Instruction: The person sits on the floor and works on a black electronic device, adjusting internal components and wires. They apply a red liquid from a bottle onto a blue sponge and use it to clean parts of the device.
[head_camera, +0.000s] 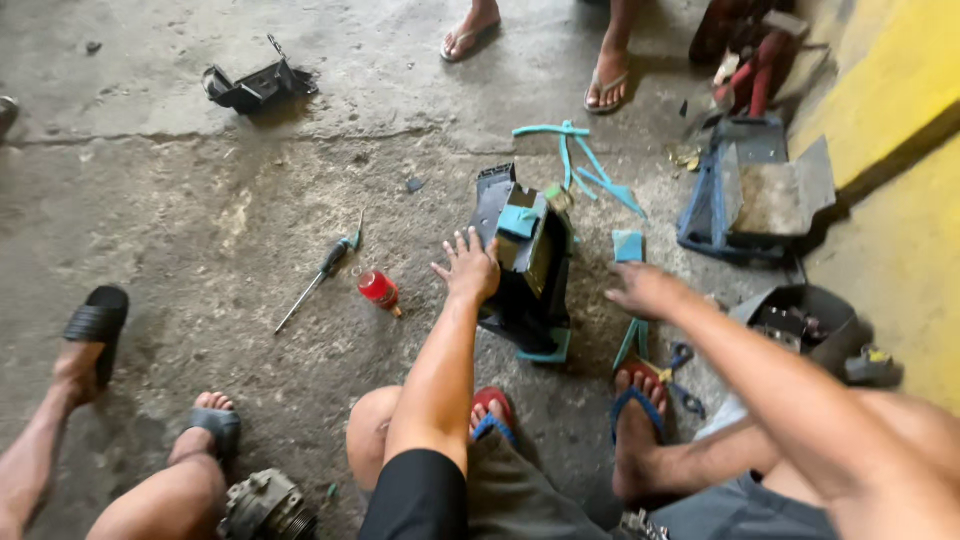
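My left hand (468, 266) rests with spread fingers on the left side of a black plastic housing (530, 270) that has teal foam pieces stuck to it and stands on the concrete floor. On the other side of the housing hovers my right hand (645, 290), palm down and fingers loosely extended, holding nothing. A teal foam square (628, 245) lies just beyond it. Left of my left hand lie a small red cap-shaped object (379, 289) and a screwdriver (318, 275).
Teal strips (583, 165) lie behind the housing. A blue-black opened casing (750, 190) and a grey box of parts (805, 320) sit at right by a yellow wall. Another person's feet are at left, someone's sandalled feet at top. A black part (258, 86) lies far left.
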